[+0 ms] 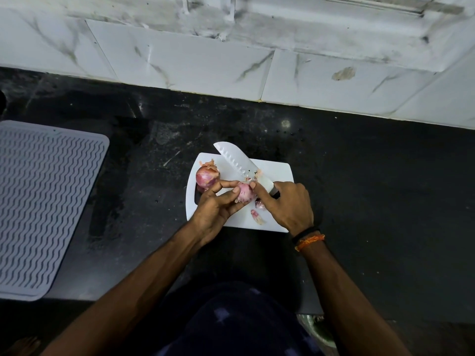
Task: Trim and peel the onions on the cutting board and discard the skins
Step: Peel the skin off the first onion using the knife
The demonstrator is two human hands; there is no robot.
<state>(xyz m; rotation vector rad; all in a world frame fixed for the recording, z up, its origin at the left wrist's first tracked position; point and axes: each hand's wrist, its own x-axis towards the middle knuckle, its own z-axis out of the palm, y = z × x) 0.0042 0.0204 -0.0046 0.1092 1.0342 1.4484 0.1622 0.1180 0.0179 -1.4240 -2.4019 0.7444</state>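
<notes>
My left hand (218,204) pinches the half-peeled onion (245,192) steady above the cutting board (277,173); my right hand (288,201) grips the knife (239,163), thumb prying skin.

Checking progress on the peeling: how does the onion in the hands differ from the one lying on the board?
The held onion is pale pink, mostly peeled, and pinched by the left hand. The lying onion is darker red, still wears papery skin, and rests untouched on the cutting board. Both look similar in size.
</notes>
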